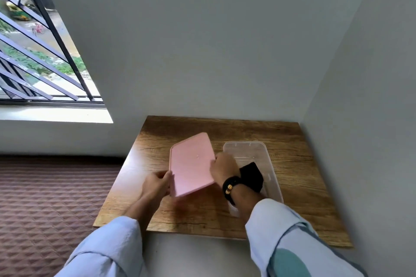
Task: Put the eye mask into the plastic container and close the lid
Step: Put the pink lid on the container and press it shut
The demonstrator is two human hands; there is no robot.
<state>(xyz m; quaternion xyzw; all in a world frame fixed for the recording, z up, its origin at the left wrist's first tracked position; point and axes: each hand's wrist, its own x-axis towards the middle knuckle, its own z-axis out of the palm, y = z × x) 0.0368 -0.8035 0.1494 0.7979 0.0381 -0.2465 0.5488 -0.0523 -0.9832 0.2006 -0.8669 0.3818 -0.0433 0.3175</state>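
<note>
At the upper left of the frame a barred window (40,40) is showing greenery and a street outside, and below it, at the lower left, a quilted reddish-brown bed cover (45,198) is lying beside the wooden tabletop (292,175), which is filling the lower middle of the frame in the corner of pale walls. The left hand (157,184), coming out of a light blue sleeve (108,252), is gripping the near left corner of the pink lid (191,164), its grip clamped on the edge with the fingers curled around it. The lid is being held tilted above the tabletop, its far end pointing toward the wall, just left of the clear plastic container (258,153). The right hand (224,167), wearing a black wrist strap (229,185), is holding the right edge of the lid, its grip closed on that edge, and it is partly hiding the container's left rim. The container is standing open on the tabletop at the right of centre, and the black eye mask (252,176) is lying inside it, in the near half, just right of the right wrist.
</note>
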